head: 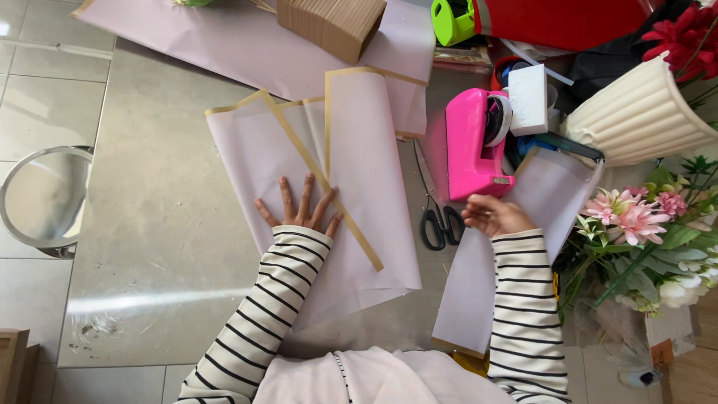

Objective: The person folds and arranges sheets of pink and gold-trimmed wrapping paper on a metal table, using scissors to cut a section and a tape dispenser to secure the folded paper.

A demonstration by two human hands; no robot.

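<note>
While several pale lilac sheets lie about the grey table (149, 224), they can be counted: one gold-edged translucent wrapping sheet (366, 187) under the left hand, folded so that its gold borders cross in a diagonal band; one smaller lilac wrapping sheet (486, 284) under the right forearm; and one large lilac sheet (247, 52) spread at the far edge. One pair of black-handled scissors (434, 209) lies between the two nearer sheets, blades pointing away. Two tape dispensers stand beyond it, one bright pink tape dispenser (467, 142) and one lime green tape dispenser (452, 21). One ribbed cream flower pot (636, 112) lies tilted to the right, with pink and white artificial flowers (636, 224) below it, and one brown corrugated cardboard box (329, 22) sits at the top.

The folded sheet is thin, semi-transparent and smooth, lying flat in the middle of the table.

The left hand (299, 213) presses flat on it, fingers spread wide, gripping nothing. The right hand (493, 215) hovers loosely curled, palm turned inward, just below the pink dispenser and beside the scissor handles; it holds nothing visible.
</note>
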